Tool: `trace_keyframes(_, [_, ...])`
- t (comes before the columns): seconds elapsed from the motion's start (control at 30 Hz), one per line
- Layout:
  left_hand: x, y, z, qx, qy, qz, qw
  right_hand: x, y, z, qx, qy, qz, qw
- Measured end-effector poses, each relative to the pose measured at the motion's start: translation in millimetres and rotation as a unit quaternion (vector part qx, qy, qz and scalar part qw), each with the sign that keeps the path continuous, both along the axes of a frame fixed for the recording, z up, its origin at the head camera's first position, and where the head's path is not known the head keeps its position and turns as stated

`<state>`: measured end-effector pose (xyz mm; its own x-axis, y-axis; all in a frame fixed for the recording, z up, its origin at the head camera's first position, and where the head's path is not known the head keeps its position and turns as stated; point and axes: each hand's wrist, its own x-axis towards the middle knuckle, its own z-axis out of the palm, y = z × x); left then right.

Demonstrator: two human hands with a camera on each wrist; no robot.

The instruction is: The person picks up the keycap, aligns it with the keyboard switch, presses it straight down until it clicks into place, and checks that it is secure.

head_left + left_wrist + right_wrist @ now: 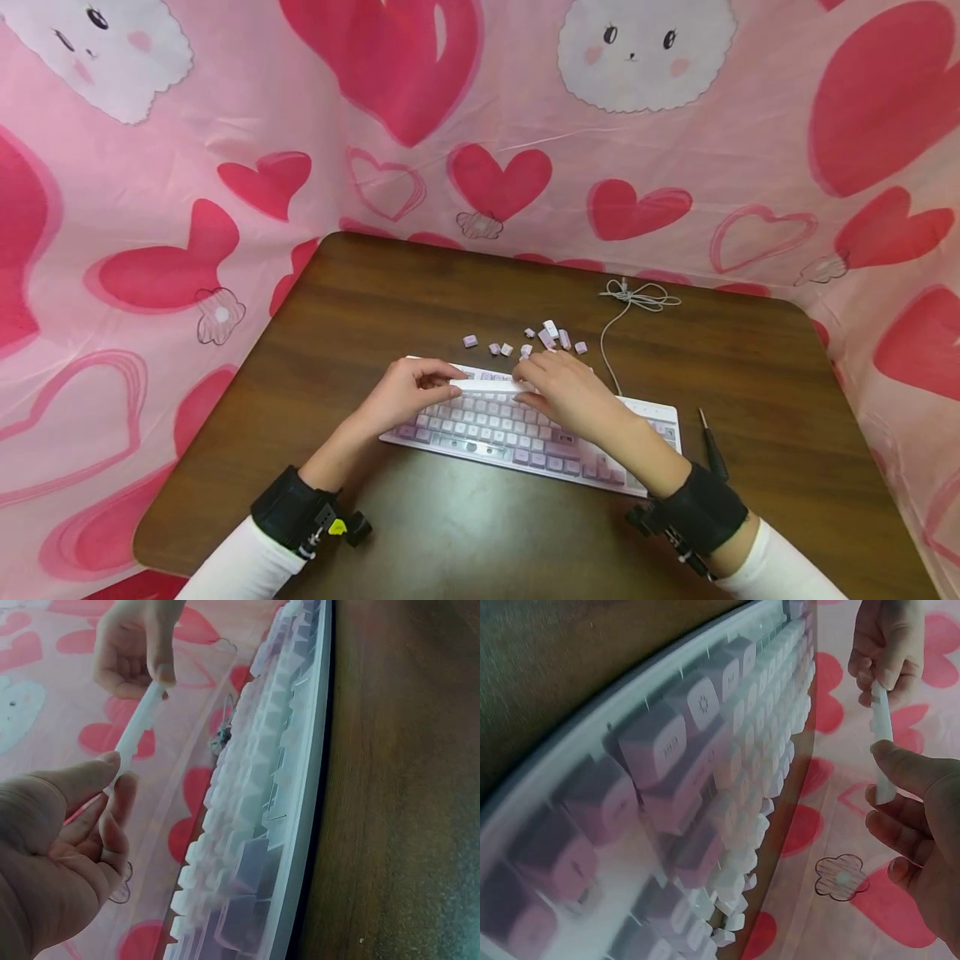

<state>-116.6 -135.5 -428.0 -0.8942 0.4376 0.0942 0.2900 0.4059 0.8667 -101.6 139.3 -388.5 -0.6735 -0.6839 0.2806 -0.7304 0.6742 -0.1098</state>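
Observation:
Both hands hold a long white spacebar keycap [487, 386] above the keyboard [536, 477]. The left hand [405, 390] pinches one end between thumb and fingers, and the right hand [566, 392] pinches the other. In the left wrist view the spacebar [139, 727] spans the space between the two hands, apart from the keyboard. The right wrist view shows the spacebar [883, 724] too, thumb against it. White and lilac keycaps cover much of the keyboard; its bottom row has a long uncovered slot [472, 447] with thin metal wire showing.
Several loose keycaps [547, 337] lie behind the keyboard. A bundled cable [641, 296] runs from its back edge. To the right, beside the right forearm, is a screwdriver [712, 446] with a black handle. The brown table [300, 333] meets a pink heart-patterned cloth.

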Motion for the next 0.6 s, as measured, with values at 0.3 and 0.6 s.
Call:
trace_keyframes(0.3, [4.7,-2.5,4.0,-0.019,0.072,-0.005,0.9972,8.9,3.6,-9.6,-0.049,-0.003,-0.008,0.999])
trace_keyframes(0.6, [6.6,-0.7,4.1,-0.016,0.146,-0.058,0.9875,18.9,5.1,-13.3,-0.055,-0.001,-0.02,0.998])
